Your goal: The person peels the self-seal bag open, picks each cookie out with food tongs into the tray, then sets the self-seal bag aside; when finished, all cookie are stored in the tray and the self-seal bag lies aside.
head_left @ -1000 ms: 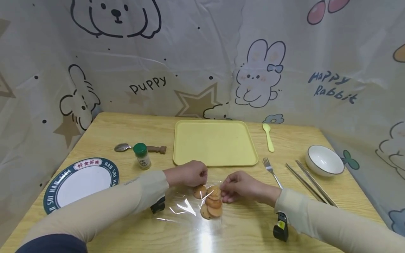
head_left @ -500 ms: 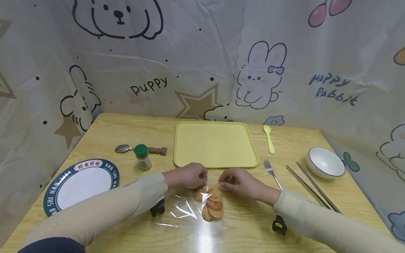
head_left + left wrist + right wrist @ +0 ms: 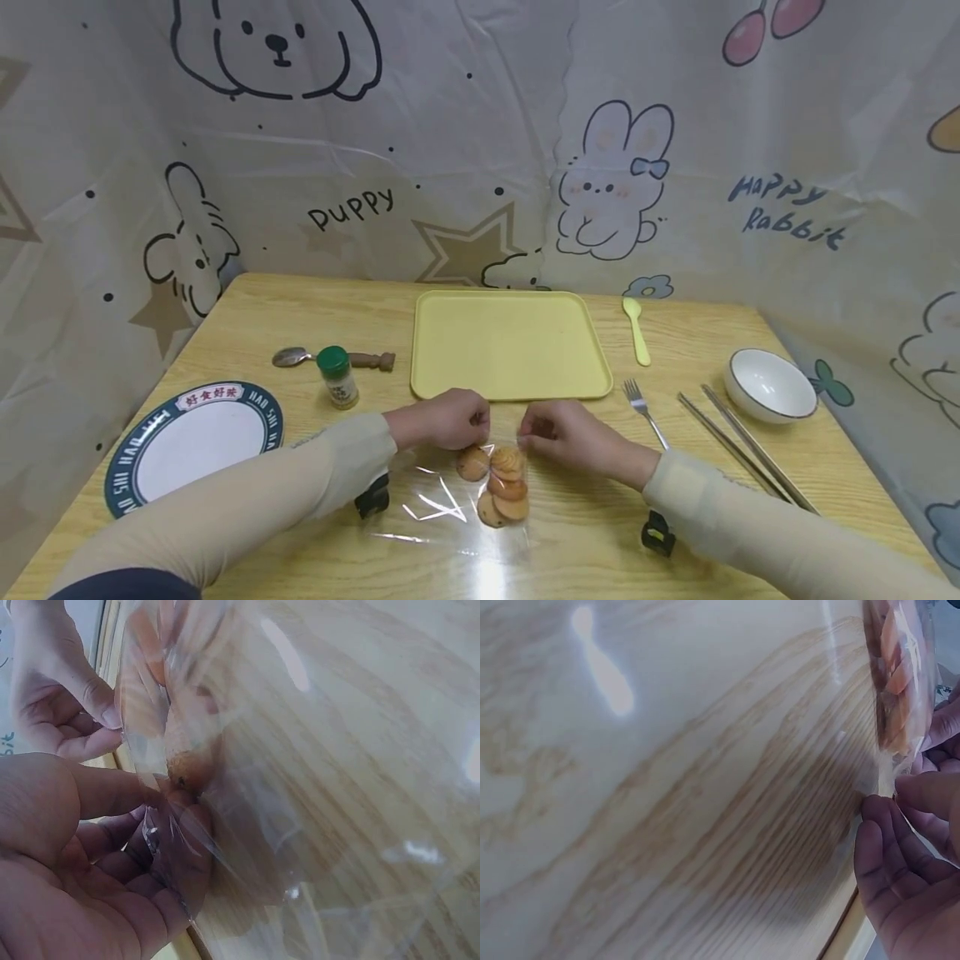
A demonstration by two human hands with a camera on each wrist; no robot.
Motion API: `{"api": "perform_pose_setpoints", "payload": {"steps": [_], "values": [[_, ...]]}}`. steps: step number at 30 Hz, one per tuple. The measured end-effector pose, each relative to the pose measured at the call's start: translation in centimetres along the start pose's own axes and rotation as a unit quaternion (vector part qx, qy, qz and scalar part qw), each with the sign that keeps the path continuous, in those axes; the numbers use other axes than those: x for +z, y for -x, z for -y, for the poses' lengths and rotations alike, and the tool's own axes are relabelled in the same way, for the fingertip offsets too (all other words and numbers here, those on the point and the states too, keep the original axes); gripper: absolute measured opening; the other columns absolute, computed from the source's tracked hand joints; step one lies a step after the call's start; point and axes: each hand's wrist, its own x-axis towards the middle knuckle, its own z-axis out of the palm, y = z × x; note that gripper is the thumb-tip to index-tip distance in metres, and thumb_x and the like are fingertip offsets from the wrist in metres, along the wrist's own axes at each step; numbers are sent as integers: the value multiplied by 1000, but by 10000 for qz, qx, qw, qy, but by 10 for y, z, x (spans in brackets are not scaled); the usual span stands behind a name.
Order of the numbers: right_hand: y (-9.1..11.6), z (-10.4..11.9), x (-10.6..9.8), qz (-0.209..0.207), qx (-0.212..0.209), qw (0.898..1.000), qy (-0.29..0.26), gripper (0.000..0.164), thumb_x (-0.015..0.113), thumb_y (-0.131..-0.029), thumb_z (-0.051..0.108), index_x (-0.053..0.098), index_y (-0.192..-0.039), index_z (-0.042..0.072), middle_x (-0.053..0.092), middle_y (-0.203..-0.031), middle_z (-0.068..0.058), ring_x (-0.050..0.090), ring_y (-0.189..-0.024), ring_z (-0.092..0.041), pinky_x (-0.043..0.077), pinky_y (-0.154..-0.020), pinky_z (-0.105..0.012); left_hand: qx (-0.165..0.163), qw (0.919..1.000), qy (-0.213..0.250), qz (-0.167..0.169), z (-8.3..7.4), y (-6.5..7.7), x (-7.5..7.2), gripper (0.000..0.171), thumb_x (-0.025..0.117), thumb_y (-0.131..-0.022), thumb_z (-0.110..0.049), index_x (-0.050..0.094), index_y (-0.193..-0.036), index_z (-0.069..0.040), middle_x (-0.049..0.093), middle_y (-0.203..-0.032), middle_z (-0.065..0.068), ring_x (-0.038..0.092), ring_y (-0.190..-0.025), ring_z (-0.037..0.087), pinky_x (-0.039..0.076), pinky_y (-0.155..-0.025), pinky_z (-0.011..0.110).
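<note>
A clear plastic bag point(image 3: 431, 500) lies on the table with several round golden-brown cookies point(image 3: 509, 488) inside, overlapping along its right side. At the bag's far edge, my left hand point(image 3: 455, 418) pinches the film between thumb and fingers. The left wrist view shows the film point(image 3: 180, 847) running over these curled fingers, one cookie point(image 3: 191, 742) just beyond them. My right hand point(image 3: 572, 437) pinches the same edge near its right corner, a short gap from the left hand. Thumb and forefinger meet on the film in the right wrist view, beside the cookies point(image 3: 900, 690).
Behind the hands lies a yellow tray point(image 3: 510, 346). On the left are a plate point(image 3: 198, 450), a green-capped shaker point(image 3: 337, 379) and a spoon point(image 3: 292, 357). A yellow spoon point(image 3: 637, 333), fork point(image 3: 645, 412), chopsticks point(image 3: 738, 446) and white bowl point(image 3: 771, 387) are on the right.
My right hand has shifted from beside the cookies up to the bag's far right corner and now pinches the edge there. The left hand stays nearly in place.
</note>
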Motion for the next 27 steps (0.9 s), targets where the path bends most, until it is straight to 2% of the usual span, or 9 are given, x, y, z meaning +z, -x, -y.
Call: {"api": "perform_pose_setpoints", "payload": {"steps": [11,17,23,27], "values": [[-3,-2,-7,132,-456,9967,664,4,66,-91,12,68,-91,15,69,-87,8,59,-79,0,52,-73,-20,70,10000,17,-10,1,3,2,10,60,-86,-5,66,-78,-6,60,-71,-2,50,-68,7,42,-64,19],[0,-4,-10,161,-471,9964,686,7,65,-92,15,68,-95,21,68,-92,14,60,-83,0,52,-76,-21,183,9998,-33,-12,2,3,3,12,60,-87,-5,65,-76,-4,57,-68,-3,48,-65,7,40,-61,18],[4,-8,-12,93,-747,9944,744,9,64,-93,14,68,-98,21,68,-95,13,60,-87,0,54,-79,-24,119,9999,32,119,3,3,3,14,60,-89,-6,64,-76,-6,54,-68,-5,47,-64,6,39,-60,17],[7,-9,-15,6,-758,9943,749,11,64,-93,13,67,-97,23,67,-95,14,60,-87,0,53,-79,-24,103,9999,82,109,3,2,3,14,60,-89,-6,65,-76,-6,55,-69,-4,47,-64,7,39,-60,17]]}}
